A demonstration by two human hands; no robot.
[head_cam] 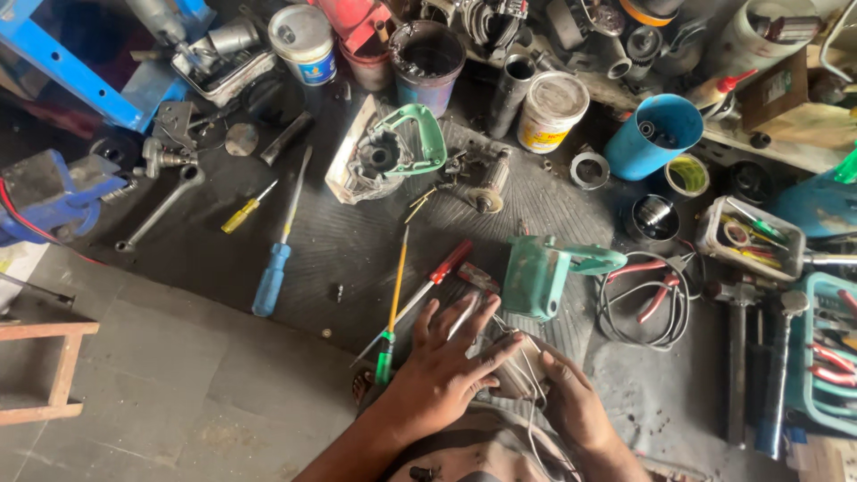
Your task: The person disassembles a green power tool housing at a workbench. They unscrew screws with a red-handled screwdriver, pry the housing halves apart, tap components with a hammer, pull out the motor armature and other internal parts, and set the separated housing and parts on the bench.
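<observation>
A repair workshop: grimy floor, scattered screwdrivers (272, 268), pliers (654, 286), dismantled power-tool housings (540, 275).

My left grip (444, 364) and right grip (571, 403) are both bare: no gloves, rings or watch that I can see. My forearms are bare too, with no sleeves reaching them. At the bottom middle of the frame a fold of my brownish-grey garment (473, 451) shows.

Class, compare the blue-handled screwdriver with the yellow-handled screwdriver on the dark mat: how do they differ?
The blue-handled screwdriver is clearly longer than the yellow-handled screwdriver. Its handle is thick and opaque blue; the other's is slim and yellow. The blue one lies steeper, nearly upright in the picture; the yellow one slants flatter. Both lie loose on the mat, untouched by either hand.
</observation>
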